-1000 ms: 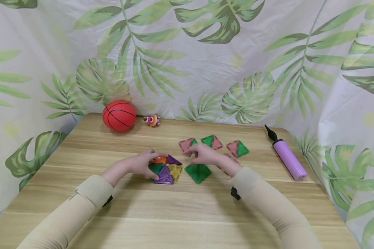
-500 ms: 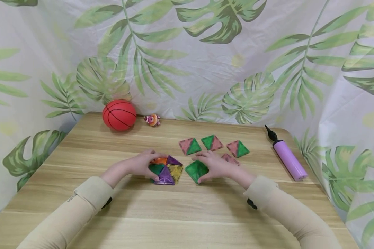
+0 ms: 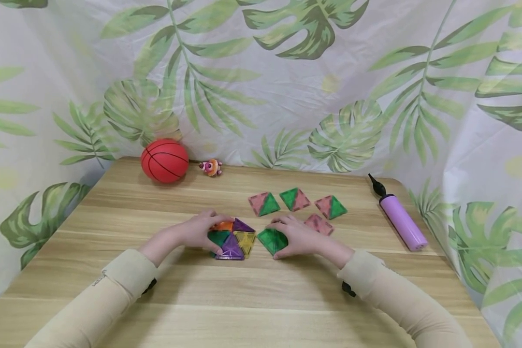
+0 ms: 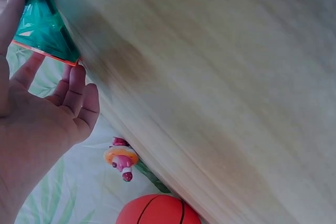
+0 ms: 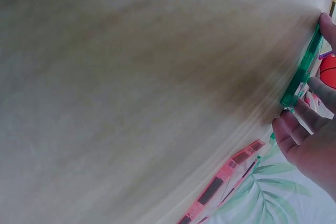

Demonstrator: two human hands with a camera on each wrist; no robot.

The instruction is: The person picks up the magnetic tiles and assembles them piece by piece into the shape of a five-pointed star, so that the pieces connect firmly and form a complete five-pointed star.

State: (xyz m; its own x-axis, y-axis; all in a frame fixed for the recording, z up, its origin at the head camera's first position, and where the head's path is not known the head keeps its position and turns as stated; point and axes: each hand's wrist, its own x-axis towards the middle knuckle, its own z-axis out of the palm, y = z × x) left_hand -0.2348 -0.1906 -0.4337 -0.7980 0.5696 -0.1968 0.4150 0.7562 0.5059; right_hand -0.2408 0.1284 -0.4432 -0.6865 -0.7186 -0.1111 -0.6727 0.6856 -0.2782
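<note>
My left hand (image 3: pixel 197 229) grips the left side of a raised cluster of translucent magnetic tiles, thumb at the near edge and fingers at the far one. Purple (image 3: pixel 231 247), yellow (image 3: pixel 245 241) and orange (image 3: pixel 223 224) faces show. In the left wrist view its teal side (image 4: pixel 44 30) lies between thumb and fingers. Just right of the cluster, my right hand (image 3: pixel 302 237) holds a green magnetic tile (image 3: pixel 271 240) between thumb and fingers. The right wrist view shows this green tile (image 5: pixel 302 72) edge-on, low at the tabletop. A narrow gap separates it from the cluster.
Behind the right hand lie several pink-and-green tiles (image 3: pixel 295 199) and a pink tile (image 3: pixel 318 224). A red basketball (image 3: pixel 165 161) and a small figurine (image 3: pixel 210 167) stand at the back left. A purple hand pump (image 3: pixel 403 222) lies at the right.
My right hand has come from above the pink-and-green tiles down to the green tile and taken hold of its two corners. The left hand has stayed on the cluster.
</note>
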